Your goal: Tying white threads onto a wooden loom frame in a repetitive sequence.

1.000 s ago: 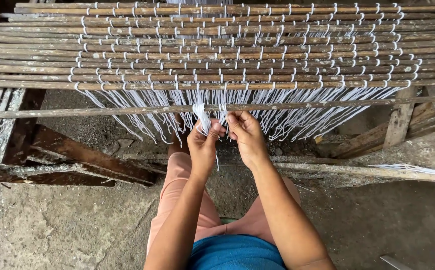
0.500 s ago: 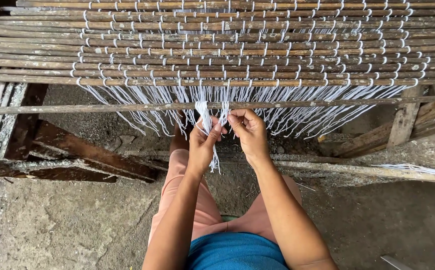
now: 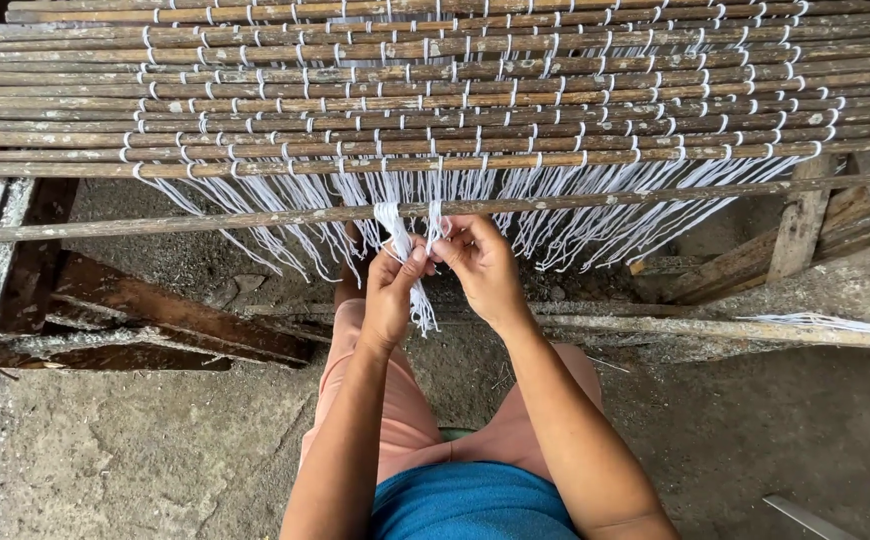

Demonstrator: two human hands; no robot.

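White strings (image 3: 410, 235): soft, light, slippery; they hang from the stick mat (image 3: 475, 90). Our left hand (image 3: 392, 295) and right hand (image 3: 480, 262) pinch them closed below the loose stick (image 3: 205, 220); we judge gripping near the knot best.

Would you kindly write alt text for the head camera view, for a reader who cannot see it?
Seen from above, a person's left hand and right hand pinch white strings hanging from a mat of thin brown sticks bound in rows by that string. Below are the person's knees and a rough concrete floor.
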